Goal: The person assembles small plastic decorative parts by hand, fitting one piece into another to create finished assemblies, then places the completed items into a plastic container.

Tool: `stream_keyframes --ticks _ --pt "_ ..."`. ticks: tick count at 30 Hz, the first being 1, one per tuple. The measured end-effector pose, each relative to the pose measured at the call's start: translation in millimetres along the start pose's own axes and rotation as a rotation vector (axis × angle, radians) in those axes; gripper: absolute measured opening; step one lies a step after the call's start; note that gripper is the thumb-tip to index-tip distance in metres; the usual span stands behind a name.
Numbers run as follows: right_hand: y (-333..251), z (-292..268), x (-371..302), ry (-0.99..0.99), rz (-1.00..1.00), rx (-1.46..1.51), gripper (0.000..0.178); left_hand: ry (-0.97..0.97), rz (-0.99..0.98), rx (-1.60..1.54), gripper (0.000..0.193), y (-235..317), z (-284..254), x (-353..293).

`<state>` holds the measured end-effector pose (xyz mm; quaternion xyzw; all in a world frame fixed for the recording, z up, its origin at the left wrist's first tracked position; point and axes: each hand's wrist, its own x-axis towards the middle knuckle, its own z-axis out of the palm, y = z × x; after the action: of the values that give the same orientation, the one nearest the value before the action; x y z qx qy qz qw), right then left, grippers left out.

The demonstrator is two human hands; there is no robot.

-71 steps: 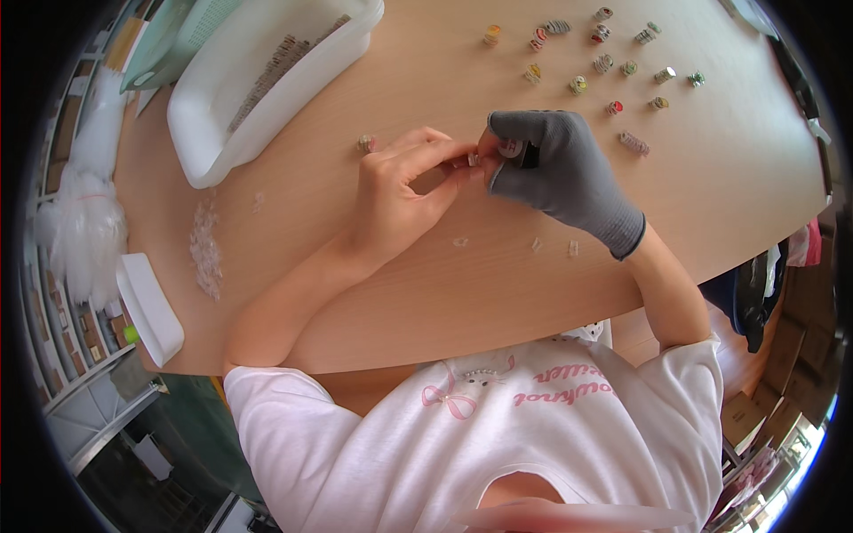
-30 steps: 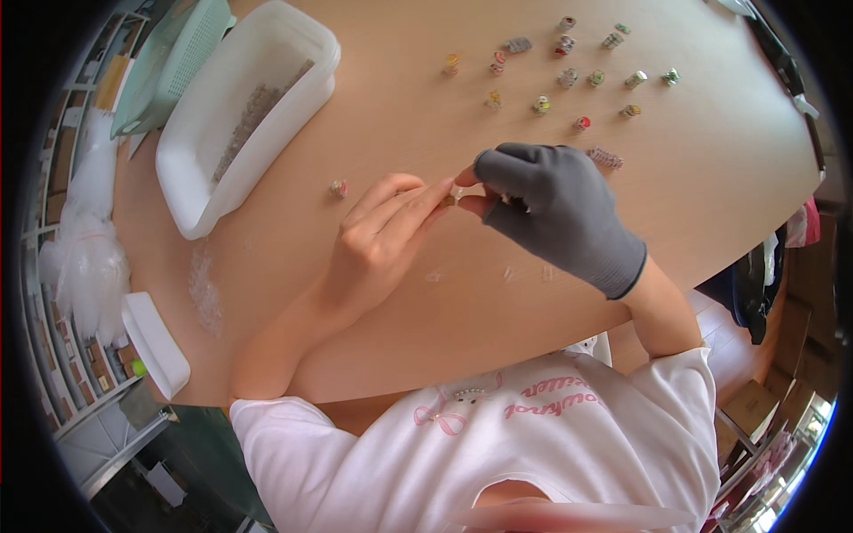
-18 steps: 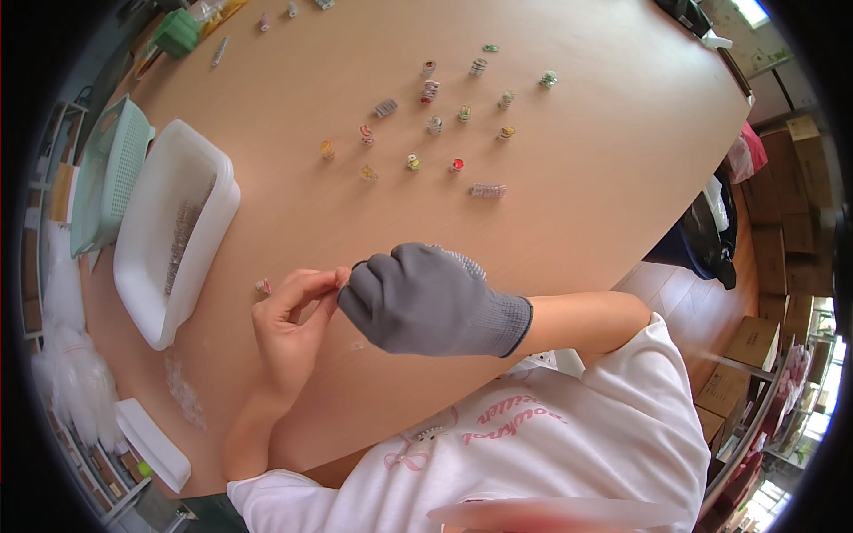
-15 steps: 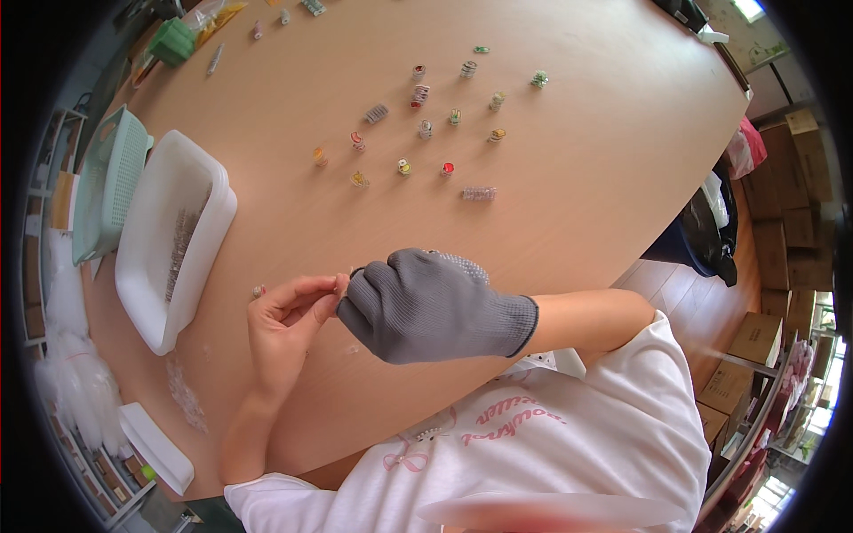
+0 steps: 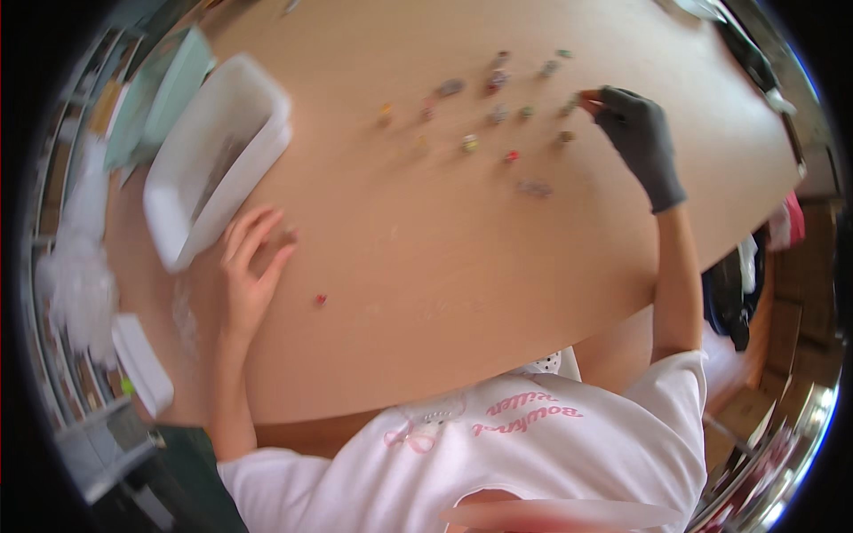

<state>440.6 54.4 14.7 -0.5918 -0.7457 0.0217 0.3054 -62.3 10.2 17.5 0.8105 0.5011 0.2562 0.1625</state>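
Apart since the earlier frame, the hands have separated: the right hand point(image 5: 638, 133) (gloved) is at a green roll point(image 5: 569, 106), upper right; the left hand point(image 5: 249, 280), left, curls around a blurred piece point(image 5: 290, 233) near the bin point(image 5: 164, 218). Neither grip can be told.

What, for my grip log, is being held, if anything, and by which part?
Cannot tell: blur hides whether the right hand grips the greenish piece, or the left hand anything.
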Motion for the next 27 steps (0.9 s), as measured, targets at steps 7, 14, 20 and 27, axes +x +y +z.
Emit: stream_keyframes --ticks 7,14,20,27 --pt "-25 -33 -12 0.007 0.229 -0.131 0.028 0.021 -0.013 -0.111 0.036 1 13 12" --pt "-142 -18 -27 -0.266 0.037 0.267 0.025 -0.052 -0.075 -0.442 0.021 -3 22 8" --pt "-187 14 -41 -0.626 -0.095 0.413 0.024 -0.040 0.071 -0.211 0.022 -6 16 16" --pt "-186 25 -53 -0.651 -0.188 0.492 0.028 0.041 0.129 -0.227 0.017 -11 23 18"
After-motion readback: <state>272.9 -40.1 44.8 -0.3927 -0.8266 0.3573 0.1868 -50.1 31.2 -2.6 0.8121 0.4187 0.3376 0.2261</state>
